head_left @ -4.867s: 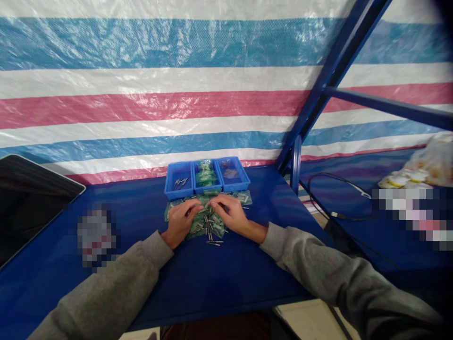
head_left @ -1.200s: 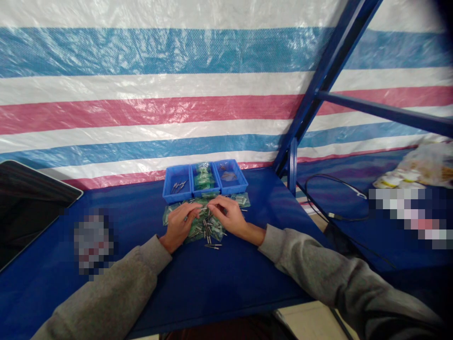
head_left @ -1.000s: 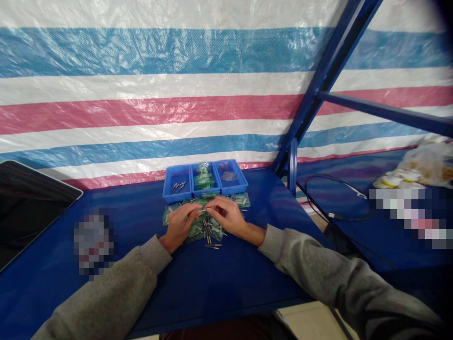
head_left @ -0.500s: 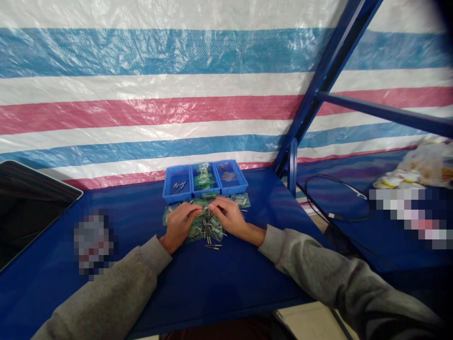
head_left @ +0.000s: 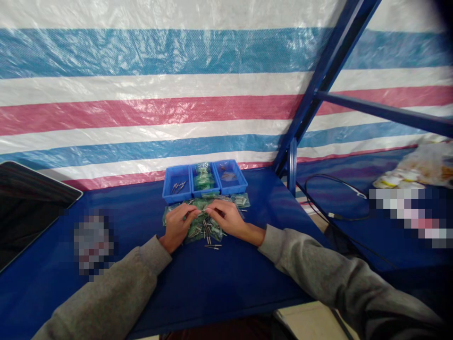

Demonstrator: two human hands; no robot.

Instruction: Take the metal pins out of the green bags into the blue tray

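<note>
My left hand (head_left: 179,225) and my right hand (head_left: 228,218) meet fingertip to fingertip over the middle of the work surface. Each pinches at something small between them, too tiny and covered to name. Under and around the fingers lie green plastic bags (head_left: 170,212) and a heap of slim metal pins (head_left: 207,227). A few loose metal pins (head_left: 213,246) rest on the blue table in front of the heap.
Behind the hands stand three joined blue bins: the left bin (head_left: 164,190) holds metal pins, the middle bin (head_left: 205,193) green bags, the right bin (head_left: 244,182) small clear pieces. A dark screen (head_left: 31,208) is at left; a blue frame post (head_left: 300,108) and black cable (head_left: 348,219) are at right.
My right fingertips have shifted slightly left, closer to my left fingertips. The left hand has moved only a little; bins and loose pins stay put.
</note>
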